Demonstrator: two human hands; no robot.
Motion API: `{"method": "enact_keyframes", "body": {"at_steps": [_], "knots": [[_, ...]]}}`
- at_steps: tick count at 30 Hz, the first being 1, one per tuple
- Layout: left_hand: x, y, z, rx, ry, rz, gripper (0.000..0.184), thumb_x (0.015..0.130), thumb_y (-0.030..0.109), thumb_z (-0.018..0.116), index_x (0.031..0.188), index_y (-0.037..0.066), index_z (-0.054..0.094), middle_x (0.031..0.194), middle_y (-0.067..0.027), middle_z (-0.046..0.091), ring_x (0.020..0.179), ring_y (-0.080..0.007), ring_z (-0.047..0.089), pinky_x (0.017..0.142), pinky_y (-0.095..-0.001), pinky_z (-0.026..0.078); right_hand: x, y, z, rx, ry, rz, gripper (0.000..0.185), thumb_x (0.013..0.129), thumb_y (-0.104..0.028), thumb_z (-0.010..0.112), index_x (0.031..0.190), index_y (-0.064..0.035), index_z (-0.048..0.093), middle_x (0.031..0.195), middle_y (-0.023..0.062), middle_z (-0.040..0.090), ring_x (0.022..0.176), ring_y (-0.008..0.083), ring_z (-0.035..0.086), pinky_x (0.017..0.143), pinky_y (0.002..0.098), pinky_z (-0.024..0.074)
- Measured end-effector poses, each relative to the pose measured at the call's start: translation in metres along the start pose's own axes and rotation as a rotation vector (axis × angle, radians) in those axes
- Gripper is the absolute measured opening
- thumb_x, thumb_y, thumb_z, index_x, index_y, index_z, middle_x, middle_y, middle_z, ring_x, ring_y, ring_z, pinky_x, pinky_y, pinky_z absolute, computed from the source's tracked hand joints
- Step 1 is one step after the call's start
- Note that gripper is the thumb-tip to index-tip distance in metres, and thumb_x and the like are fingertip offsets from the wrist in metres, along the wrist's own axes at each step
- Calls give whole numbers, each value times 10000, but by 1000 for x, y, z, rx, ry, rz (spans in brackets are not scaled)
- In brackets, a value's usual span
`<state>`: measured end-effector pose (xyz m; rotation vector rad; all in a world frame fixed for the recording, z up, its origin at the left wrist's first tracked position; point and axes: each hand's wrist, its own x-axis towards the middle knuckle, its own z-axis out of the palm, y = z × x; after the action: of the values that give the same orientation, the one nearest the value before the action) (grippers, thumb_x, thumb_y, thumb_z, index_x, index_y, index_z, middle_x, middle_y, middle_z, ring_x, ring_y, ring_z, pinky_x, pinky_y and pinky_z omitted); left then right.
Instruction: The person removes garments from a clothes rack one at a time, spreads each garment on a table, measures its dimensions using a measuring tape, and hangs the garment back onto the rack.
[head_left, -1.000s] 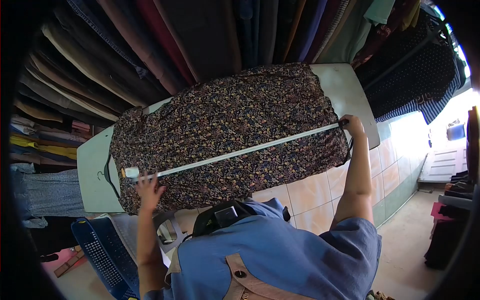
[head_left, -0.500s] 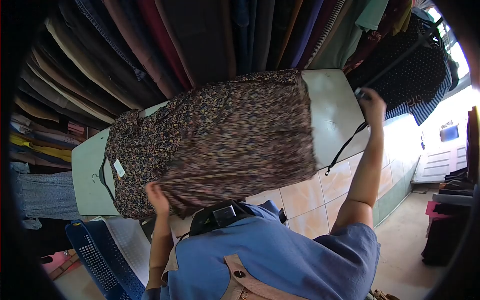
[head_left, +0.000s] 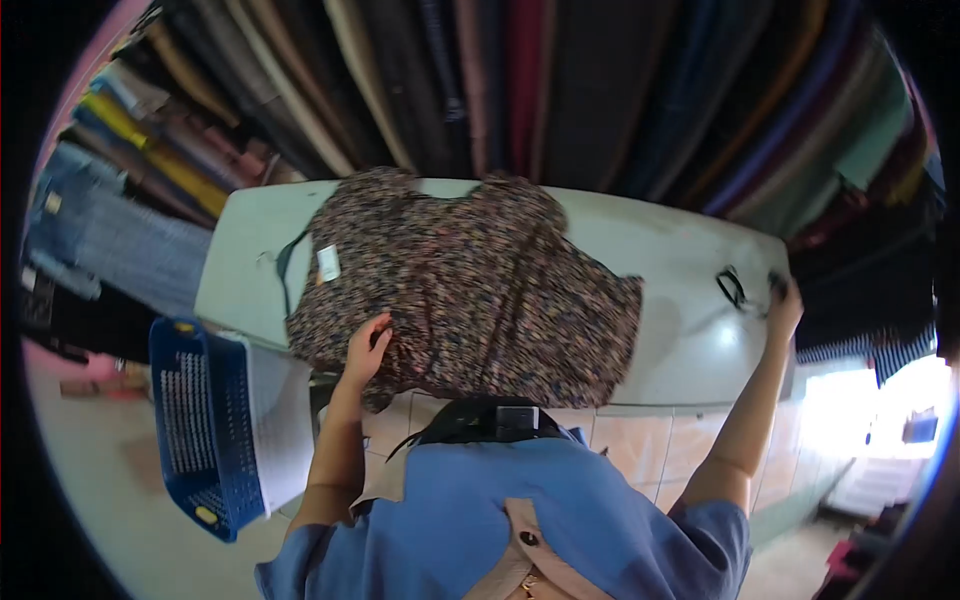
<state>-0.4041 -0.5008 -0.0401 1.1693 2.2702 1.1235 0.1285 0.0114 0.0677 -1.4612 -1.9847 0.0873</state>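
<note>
A dark floral garment [head_left: 470, 290] lies bunched on the pale green table [head_left: 690, 240], with a white tag [head_left: 328, 263] on its left part. My left hand [head_left: 370, 345] is at the garment's lower left, its fingers closed on the cloth. At the table's right end my right hand [head_left: 785, 305] is closed round a small dark object [head_left: 777, 283], whose details are blurred. A black strap loop [head_left: 730, 288] lies just left of that hand. Beside the garment's left edge, part of a dark hanger [head_left: 287, 268] shows.
Hanging clothes [head_left: 590, 100] line the far side of the table. Folded jeans [head_left: 120, 230] are at the left. A blue perforated basket [head_left: 190, 430] stands at the lower left beside a white one [head_left: 280, 425]. Dark clothes [head_left: 865, 290] hang at the right.
The white measuring strip across the garment is gone from view. The garment is drawn together leftward, baring the table's right part. My right hand has moved right, and the camera view has turned.
</note>
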Motion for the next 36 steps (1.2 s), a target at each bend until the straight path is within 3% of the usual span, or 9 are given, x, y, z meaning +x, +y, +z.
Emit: {"method": "enact_keyframes", "body": {"at_steps": [4,6,12,16,21,24,32,33,36], "knots": [[12,-43,-47,197,367,-137,260,884,86,522,1130,12,568,1092,-155,596,987,-300,574,863,-378,446,-82,31,120,-169,-216,161,332,855,-117,514,1181,-86,567,1137,187,578,1048,363,542,897,426,428],[23,-69,-75,443,596,-314,282,882,113,520,1135,-5,554,1115,-187,568,1021,-317,547,856,-407,448,-113,-37,139,-536,-113,140,438,831,-99,526,1267,-65,490,1210,194,532,1117,373,484,968,446,374],[33,-135,-118,728,493,-874,404,837,233,579,1123,-42,505,1060,-254,564,1026,-363,545,859,-468,434,-187,-210,200,155,-447,-116,625,757,-257,674,1305,-76,435,1237,201,500,1150,370,448,981,452,347],[43,-172,-133,598,299,-723,354,842,238,563,1052,-41,502,983,-269,591,937,-401,574,824,-488,439,-257,-296,206,172,-472,-383,438,649,-119,672,1076,-90,578,1100,165,561,1041,341,511,923,422,397],[44,-203,-132,492,533,-552,261,883,213,512,967,-34,488,888,-275,606,793,-447,583,686,-495,444,-306,-292,170,305,-505,-408,297,579,-14,618,863,-100,608,964,112,578,890,317,545,798,399,471],[52,-175,-147,345,573,-350,226,922,204,471,988,-9,501,829,-244,612,735,-424,586,631,-475,435,-335,-249,138,252,-475,-153,192,582,-35,596,765,-89,587,913,116,610,863,316,569,783,406,483],[89,-58,-153,308,306,229,196,946,187,467,980,6,532,660,-150,574,557,-319,560,512,-356,426,-542,-82,19,-190,-1120,654,429,736,-95,655,1156,-142,582,1119,144,609,1029,307,577,873,387,459],[100,-40,-143,289,223,328,202,946,196,473,969,4,534,644,-139,566,526,-299,543,490,-339,415,-537,-77,16,-94,-866,931,541,712,-107,707,1220,-130,523,1162,165,576,1061,319,550,897,402,438],[125,36,-85,234,41,618,165,922,181,520,925,18,550,638,-136,557,503,-279,535,470,-314,413,-455,-87,-11,13,-205,556,467,762,-170,675,1194,-79,521,1186,183,544,1116,365,475,953,437,377]]}}
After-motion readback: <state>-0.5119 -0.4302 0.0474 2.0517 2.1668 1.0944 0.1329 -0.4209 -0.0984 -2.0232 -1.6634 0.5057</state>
